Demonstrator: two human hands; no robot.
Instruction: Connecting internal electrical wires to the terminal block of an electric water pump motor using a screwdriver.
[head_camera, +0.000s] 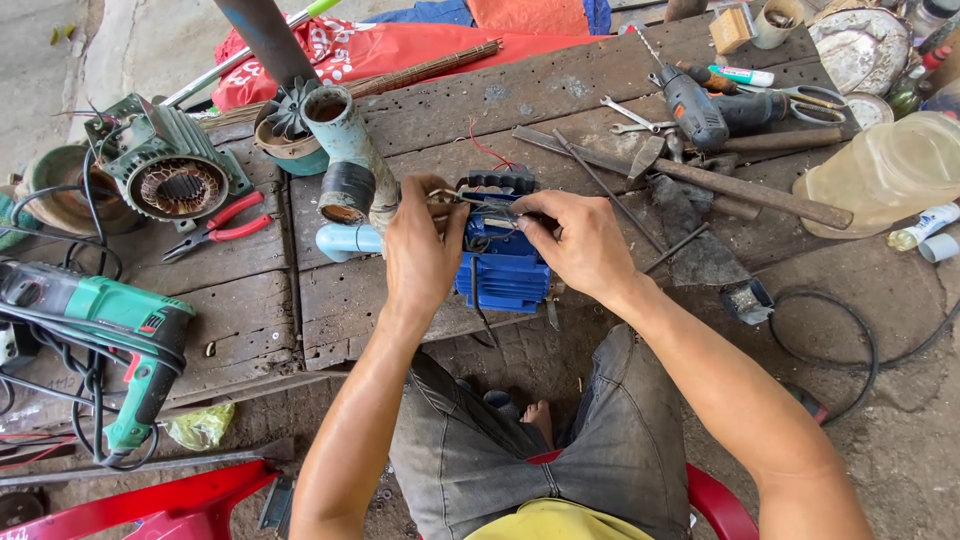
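Both hands are busy at the top of one blue pump motor (503, 272), which sits at the middle of the wooden workbench (250, 320), just above the person's knees. The left hand (422, 248) has its fingers curled closed around the wiring at the motor's top left; the right hand (577, 243) pinches the dark wires (492, 208) at the top, thumb and fingertips pressed together. One thin red wire (484, 150) loops up toward twelve o'clock.

Touching the left hand at nine o'clock is one pale blue pipe assembly (345, 160) with a black-taped joint. Farther out at nine o'clock lie one pair of red-handled pliers (222, 226) and one green motor stator (165, 175). At eight o'clock rests one green hammer drill (110, 330) with its black cord.

Out toward two o'clock I count one dark cordless drill (705, 110), two spanners (635, 118), one pair of scissors (815, 100) and one long wooden-handled hammer (740, 185). At three o'clock stands one clear plastic jug (885, 170).
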